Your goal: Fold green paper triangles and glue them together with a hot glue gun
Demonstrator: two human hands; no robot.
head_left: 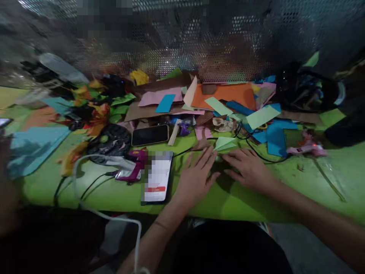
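My left hand (196,176) lies palm down on the green table (236,207), its fingers stretched forward and the thumb apart. Across a small gap, my right hand (248,167) rests with its fingers extended toward the left one. A folded piece of pale green paper (226,144) lies just beyond both sets of fingertips. Between the fingertips a small pale bit shows, too blurred to name. Left of my left hand is a lit smartphone (156,179) with a cable running into its far side area.
Magenta glue gun (132,167), yellow tool (74,158) and a white cable (110,218) lie to the left. A second phone (150,135) and coloured paper scraps, including an orange sheet (225,96), fill the back. A pink glue gun (308,149) lies right. Another person's arm (8,190) shows far left.
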